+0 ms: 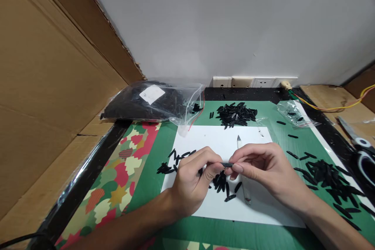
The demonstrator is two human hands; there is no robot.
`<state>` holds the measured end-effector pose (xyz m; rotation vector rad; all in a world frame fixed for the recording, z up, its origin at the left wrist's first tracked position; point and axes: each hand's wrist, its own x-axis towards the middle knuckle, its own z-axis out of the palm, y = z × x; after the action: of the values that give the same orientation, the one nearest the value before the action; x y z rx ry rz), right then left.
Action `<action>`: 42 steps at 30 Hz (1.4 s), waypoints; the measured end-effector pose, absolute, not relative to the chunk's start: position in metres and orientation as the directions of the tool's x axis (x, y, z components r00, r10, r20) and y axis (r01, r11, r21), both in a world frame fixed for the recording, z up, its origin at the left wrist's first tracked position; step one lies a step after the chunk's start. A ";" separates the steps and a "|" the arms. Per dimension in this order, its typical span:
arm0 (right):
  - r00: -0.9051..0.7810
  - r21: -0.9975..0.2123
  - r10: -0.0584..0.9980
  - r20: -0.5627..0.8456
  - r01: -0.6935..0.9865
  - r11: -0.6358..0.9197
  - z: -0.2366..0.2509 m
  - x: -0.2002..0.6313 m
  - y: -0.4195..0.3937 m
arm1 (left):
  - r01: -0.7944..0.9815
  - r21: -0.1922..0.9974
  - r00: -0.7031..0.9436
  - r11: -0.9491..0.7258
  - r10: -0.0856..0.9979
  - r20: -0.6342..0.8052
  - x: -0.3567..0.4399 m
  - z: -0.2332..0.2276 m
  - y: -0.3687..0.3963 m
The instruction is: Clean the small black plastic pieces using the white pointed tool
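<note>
Between my two hands, above the white sheet of paper (pixel 213 136), one small black elongated piece (pixel 226 164) is pinched. My left hand (pixel 196 175) grips its left end between thumb and forefinger. At its right end, the thumb and fingertips of my right hand (pixel 260 166) are closed on it. Below the hands lies a small heap of the same black pieces (pixel 220 181), partly hidden by my left hand. A white pen-like tool with a dark pointed tip (pixel 246 191) lies on the paper, partly behind my right hand.
More black pieces form a pile at the back (pixel 237 114), a pile on the right (pixel 328 177) and a cluster on the left (pixel 165 168). A large filled plastic bag (pixel 140 103) rests at back left. Scissors (pixel 363 142), a small clear bag (pixel 295 113) and a plugged-in cable (pixel 328 108) are right.
</note>
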<state>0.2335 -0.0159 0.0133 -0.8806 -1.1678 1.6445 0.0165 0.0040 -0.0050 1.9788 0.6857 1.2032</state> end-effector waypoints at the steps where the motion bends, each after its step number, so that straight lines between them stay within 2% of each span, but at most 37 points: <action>1: -0.337 -0.954 0.940 -0.049 -0.264 -0.145 0.014 0.233 -0.016 | 0.067 0.793 0.428 -0.606 0.735 0.525 0.016 -0.005 0.004; 22: -0.333 -0.967 0.941 -0.062 -0.215 -0.139 0.017 0.233 -0.018 | 0.047 0.792 0.464 -0.609 0.715 0.523 0.016 -0.002 0.003; 27: -0.280 -0.978 0.960 -0.020 -0.195 -0.077 0.019 0.232 -0.018 | 0.105 0.831 0.489 -0.546 0.756 0.435 0.013 -0.004 0.003; 30: -0.218 -0.994 0.975 0.032 -0.107 0.009 0.020 0.232 -0.022 | 0.141 0.853 0.517 -0.502 0.772 0.369 0.012 -0.003 0.004; 35: -0.153 -0.985 0.979 0.136 0.083 0.150 0.017 0.232 -0.025 | 0.167 0.855 0.518 -0.491 0.781 0.347 0.015 -0.001 0.007; 39: -0.079 -0.964 0.984 0.159 0.201 0.172 0.013 0.236 -0.018 | 0.205 0.835 0.470 -0.511 0.799 0.374 0.017 0.001 0.014; 42: -0.060 -0.933 0.985 0.163 0.315 0.173 0.009 0.245 -0.010 | 0.203 0.820 0.386 -0.536 0.813 0.436 0.015 0.019 0.023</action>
<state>0.2452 -0.0102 0.0094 -1.2922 -1.5445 0.9320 0.0151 0.0233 0.0191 1.9656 0.8698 1.1445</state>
